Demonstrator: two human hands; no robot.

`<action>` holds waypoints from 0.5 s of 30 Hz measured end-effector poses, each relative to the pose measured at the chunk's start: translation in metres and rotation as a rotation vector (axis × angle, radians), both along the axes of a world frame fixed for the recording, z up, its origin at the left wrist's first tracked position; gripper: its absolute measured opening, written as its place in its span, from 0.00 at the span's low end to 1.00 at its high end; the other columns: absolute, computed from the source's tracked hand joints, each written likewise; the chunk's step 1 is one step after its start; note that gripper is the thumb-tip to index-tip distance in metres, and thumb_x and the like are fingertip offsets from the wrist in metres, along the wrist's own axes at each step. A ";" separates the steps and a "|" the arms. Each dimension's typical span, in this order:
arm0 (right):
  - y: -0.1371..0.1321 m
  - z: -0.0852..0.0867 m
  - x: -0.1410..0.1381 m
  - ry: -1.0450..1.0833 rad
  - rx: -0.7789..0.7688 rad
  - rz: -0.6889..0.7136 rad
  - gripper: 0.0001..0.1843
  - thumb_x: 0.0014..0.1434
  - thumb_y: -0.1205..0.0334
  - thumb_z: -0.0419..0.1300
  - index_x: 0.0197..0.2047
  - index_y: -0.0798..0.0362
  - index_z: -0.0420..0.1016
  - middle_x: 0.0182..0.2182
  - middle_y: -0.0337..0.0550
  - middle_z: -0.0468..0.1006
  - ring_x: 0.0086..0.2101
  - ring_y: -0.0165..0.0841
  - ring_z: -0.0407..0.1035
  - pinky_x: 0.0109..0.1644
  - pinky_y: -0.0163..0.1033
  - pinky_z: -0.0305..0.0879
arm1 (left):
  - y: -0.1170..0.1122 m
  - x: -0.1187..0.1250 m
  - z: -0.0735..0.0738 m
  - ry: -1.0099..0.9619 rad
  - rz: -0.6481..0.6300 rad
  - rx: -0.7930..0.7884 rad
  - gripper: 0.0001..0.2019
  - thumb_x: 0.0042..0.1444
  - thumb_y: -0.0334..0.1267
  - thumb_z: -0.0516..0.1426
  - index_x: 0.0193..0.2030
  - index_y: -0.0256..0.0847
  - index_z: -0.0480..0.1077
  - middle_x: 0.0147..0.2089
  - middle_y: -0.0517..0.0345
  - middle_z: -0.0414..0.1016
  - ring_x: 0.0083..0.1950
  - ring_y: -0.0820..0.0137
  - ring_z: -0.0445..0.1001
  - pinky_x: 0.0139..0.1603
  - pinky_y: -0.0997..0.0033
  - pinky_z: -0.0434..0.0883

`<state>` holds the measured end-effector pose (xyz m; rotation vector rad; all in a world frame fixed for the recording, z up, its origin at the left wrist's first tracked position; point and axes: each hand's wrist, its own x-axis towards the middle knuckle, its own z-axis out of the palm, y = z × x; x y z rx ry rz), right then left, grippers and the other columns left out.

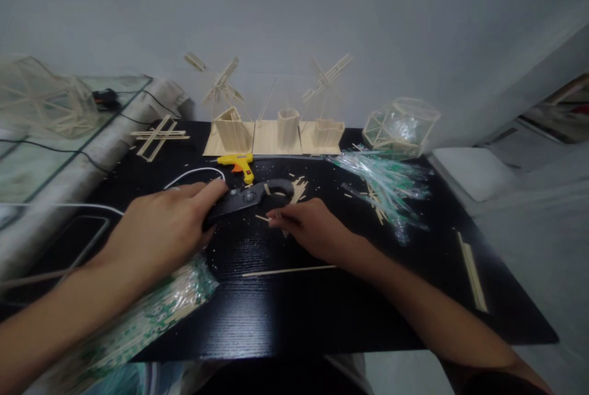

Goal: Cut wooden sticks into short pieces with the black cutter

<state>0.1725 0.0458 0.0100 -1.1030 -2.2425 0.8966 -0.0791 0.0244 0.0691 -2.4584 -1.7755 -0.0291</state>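
Observation:
My left hand (170, 217) is wrapped round a black hand cutter (248, 197) with a hooked jaw that points right. Between the fingertips of my right hand (313, 226) is a short thin wooden stick (262, 218), just below the cutter's jaw and apart from it. Small cut stick pieces (298, 190) lie scattered behind my right hand. A long wooden stick (288, 271) rests on the black table (276, 327) in front of both hands. Beyond the cutter lies a yellow glue gun (242, 163).
Small stick-built models (288, 131) stand on wooden bases at the back. Crossed sticks (159, 136) lie at the left. Green-and-clear plastic wrappers (391, 180) spread at the right. A wrapped bundle of sticks (175, 303) is under my left forearm. More sticks (472, 272) lie near the right edge.

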 end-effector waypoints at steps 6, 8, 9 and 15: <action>0.022 0.044 0.048 -0.057 0.123 -0.117 0.08 0.66 0.59 0.64 0.43 0.51 0.85 0.34 0.41 0.85 0.32 0.31 0.76 0.38 0.35 0.65 | 0.016 0.000 -0.018 -0.261 0.070 0.117 0.13 0.59 0.38 0.54 0.51 0.44 0.71 0.40 0.54 0.79 0.38 0.60 0.76 0.37 0.65 0.67; 0.036 0.043 0.062 -0.212 0.107 -0.216 0.10 0.64 0.56 0.66 0.42 0.52 0.85 0.29 0.40 0.82 0.27 0.31 0.72 0.34 0.36 0.61 | 0.021 0.005 -0.030 -0.406 0.010 0.044 0.12 0.60 0.39 0.53 0.49 0.43 0.71 0.43 0.53 0.79 0.41 0.60 0.77 0.42 0.63 0.68; 0.043 0.039 0.067 -0.308 0.107 -0.257 0.10 0.62 0.55 0.67 0.40 0.52 0.85 0.26 0.39 0.80 0.26 0.31 0.70 0.33 0.36 0.59 | 0.023 0.008 -0.037 -0.470 -0.023 -0.005 0.11 0.59 0.40 0.54 0.47 0.43 0.72 0.43 0.53 0.78 0.41 0.61 0.76 0.42 0.64 0.68; 0.065 0.000 0.066 -0.642 -0.103 -0.275 0.06 0.57 0.62 0.71 0.40 0.51 0.84 0.29 0.41 0.80 0.28 0.33 0.71 0.33 0.36 0.59 | 0.028 0.024 -0.075 -0.571 -0.110 -0.167 0.17 0.63 0.55 0.54 0.39 0.42 0.71 0.39 0.55 0.74 0.41 0.62 0.73 0.44 0.63 0.67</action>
